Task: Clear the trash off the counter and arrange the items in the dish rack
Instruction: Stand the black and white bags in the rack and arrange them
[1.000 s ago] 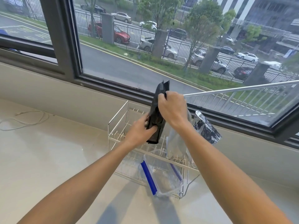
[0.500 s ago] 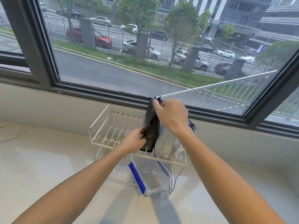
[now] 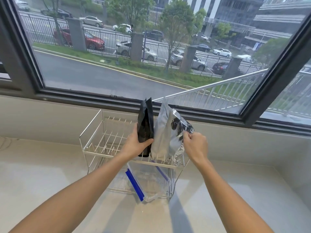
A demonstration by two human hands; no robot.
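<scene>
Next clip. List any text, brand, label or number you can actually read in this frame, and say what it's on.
None can be read.
Black pouch, held by the left hand: faint marks low on its front, too dim to read.
Silver foil pouch, pinched by the right hand: dark print, crumpled and blurred.
Blue banner outside the window: too small.
Car plates: too small.

Rack point(image 3: 94, 132) left slots free — pouches point(image 3: 161, 132) block right.

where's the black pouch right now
The black pouch stands upright in the dish rack's upper tier, gripped by the left hand, just left of the silver pouch.
</scene>
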